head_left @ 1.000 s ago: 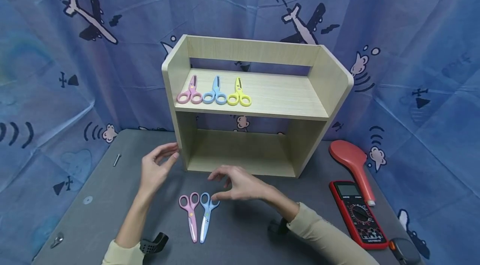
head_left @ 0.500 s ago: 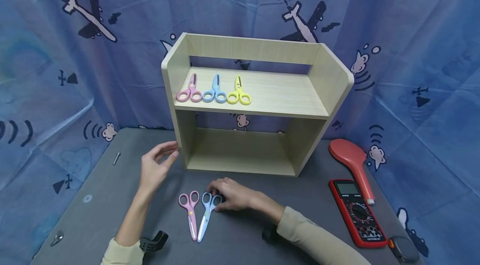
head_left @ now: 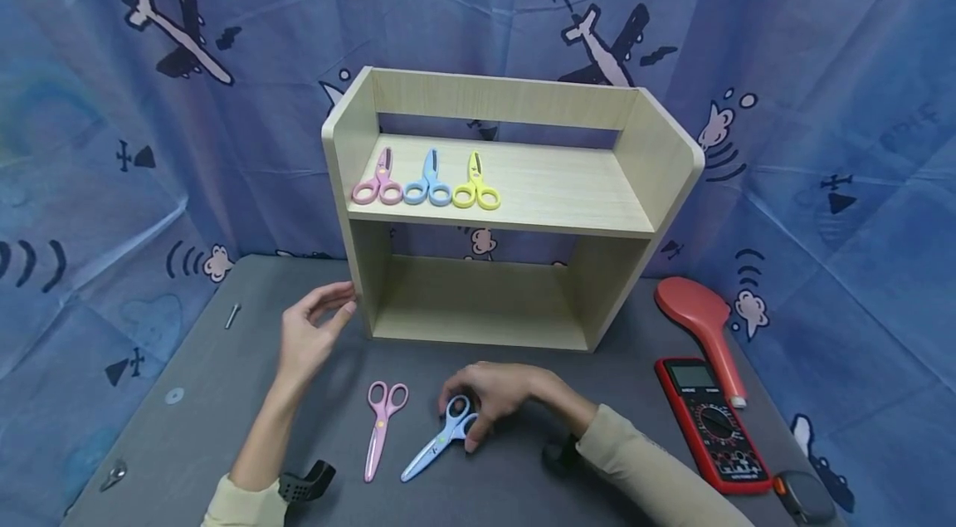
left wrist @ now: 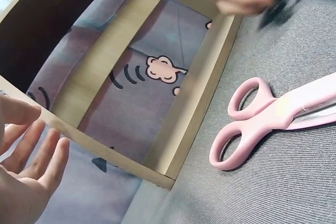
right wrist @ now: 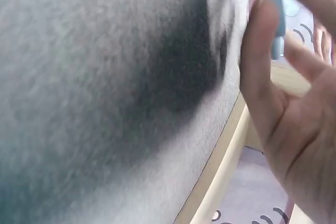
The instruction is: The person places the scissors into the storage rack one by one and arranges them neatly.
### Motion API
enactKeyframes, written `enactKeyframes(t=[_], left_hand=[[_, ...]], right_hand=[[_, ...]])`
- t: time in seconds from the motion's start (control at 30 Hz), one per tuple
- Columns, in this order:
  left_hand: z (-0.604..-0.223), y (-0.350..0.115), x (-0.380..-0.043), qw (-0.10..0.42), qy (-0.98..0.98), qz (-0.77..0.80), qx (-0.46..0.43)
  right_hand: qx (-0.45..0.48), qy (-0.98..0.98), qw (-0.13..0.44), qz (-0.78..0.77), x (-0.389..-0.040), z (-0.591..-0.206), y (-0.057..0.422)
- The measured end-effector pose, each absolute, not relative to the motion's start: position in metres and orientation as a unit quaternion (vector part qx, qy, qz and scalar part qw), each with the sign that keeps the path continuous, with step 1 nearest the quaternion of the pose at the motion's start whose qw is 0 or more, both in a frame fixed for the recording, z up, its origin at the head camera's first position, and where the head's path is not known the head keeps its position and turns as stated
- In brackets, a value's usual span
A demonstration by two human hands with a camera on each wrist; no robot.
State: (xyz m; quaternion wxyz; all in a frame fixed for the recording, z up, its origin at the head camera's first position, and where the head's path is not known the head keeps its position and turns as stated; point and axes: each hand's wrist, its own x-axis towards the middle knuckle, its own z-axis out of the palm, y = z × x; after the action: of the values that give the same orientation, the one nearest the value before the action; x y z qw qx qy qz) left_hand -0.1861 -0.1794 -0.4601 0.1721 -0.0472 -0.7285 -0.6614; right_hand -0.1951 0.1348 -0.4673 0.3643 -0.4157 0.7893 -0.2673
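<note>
Blue scissors (head_left: pixel 441 438) are pinched at the handle loops by my right hand (head_left: pixel 496 394), blades pointing toward the front left. In the right wrist view the thumb and fingers of that hand lie on either side of the blue handle (right wrist: pixel 274 11). Pink scissors (head_left: pixel 381 419) lie on the table to their left, loops toward the wooden shelf (head_left: pixel 493 220). With loosely bent fingers, my left hand (head_left: pixel 309 332) has its fingertips at the shelf's left side panel. Pink (head_left: pixel 379 182), blue (head_left: pixel 429 182) and yellow scissors (head_left: pixel 476 185) lie in a row on the upper board, points to the back.
At the right stand a red multimeter (head_left: pixel 713 423), a red paddle-shaped thing (head_left: pixel 698 319) and a dark rounded object (head_left: pixel 807 498). Small metal pieces, such as a bolt (head_left: pixel 233 316), lie on the left of the table. A patterned blue curtain (head_left: pixel 261 137) hangs behind the shelf.
My right hand has come down onto the blue scissors, taken hold of their handle and shifted them right, turning them. The pink scissors have also shifted and turned slightly. My left hand stays put.
</note>
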Motion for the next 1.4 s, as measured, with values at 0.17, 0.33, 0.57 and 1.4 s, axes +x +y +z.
enactKeyframes(t=[0.17,0.33,0.57,1.4], left_hand=[[-0.460,-0.178,-0.186,0.171,-0.730,-0.660,-0.046],[-0.460,-0.178,-0.186,0.169,-0.729,-0.662,-0.043],[-0.461,-0.178,-0.187,0.171,-0.735,-0.655,-0.040],[-0.462,-0.180,-0.186,0.170,-0.730,-0.660,-0.049]], right_hand=[[-0.398,0.703,0.516,-0.285,-0.199,-0.462,0.149],[-0.421,0.665,0.544,-0.291,-0.196,-0.450,0.158],[-0.440,0.718,0.408,-0.354,-0.181,-0.408,0.165],[-0.206,0.898,-0.109,-0.372,-0.241,-0.242,0.209]])
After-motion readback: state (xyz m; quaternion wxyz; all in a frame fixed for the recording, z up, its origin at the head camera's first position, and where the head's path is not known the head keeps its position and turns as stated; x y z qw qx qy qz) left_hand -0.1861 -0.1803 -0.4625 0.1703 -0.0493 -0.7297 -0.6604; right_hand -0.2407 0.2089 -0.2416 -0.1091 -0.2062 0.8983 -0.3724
